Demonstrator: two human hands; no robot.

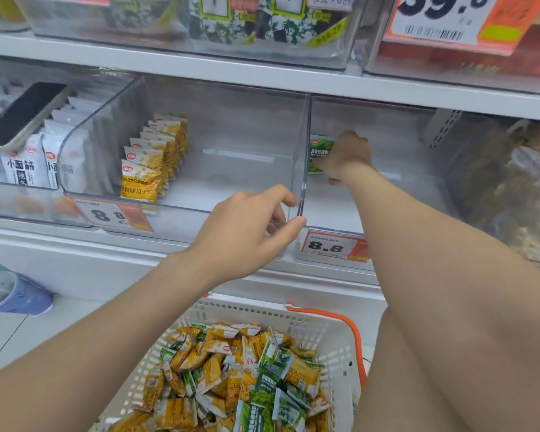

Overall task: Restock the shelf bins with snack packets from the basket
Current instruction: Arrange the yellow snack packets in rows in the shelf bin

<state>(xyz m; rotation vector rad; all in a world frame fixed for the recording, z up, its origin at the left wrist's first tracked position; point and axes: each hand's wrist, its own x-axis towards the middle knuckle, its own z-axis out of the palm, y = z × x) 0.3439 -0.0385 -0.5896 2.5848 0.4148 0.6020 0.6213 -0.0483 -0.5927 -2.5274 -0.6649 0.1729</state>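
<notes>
The right hand (345, 155) reaches deep into the right bin (402, 157), well back from its front edge. Its fingers are curled round a green packet (320, 149). The packet pokes out to the left of the fingers, close to the bin's left side. It looks like it stands up tall, not flat. The right arm is stretched out long and nearly straight.

The left hand (247, 232) is lower, at the front corner where the two bins meet. Its thumb and fingers pinch the clear wall (304, 182) there, as if to keep it steady.

More packets wait in the basket (262, 310) under both arms. The right hand likely just has to let the packet stand by that side.
</notes>
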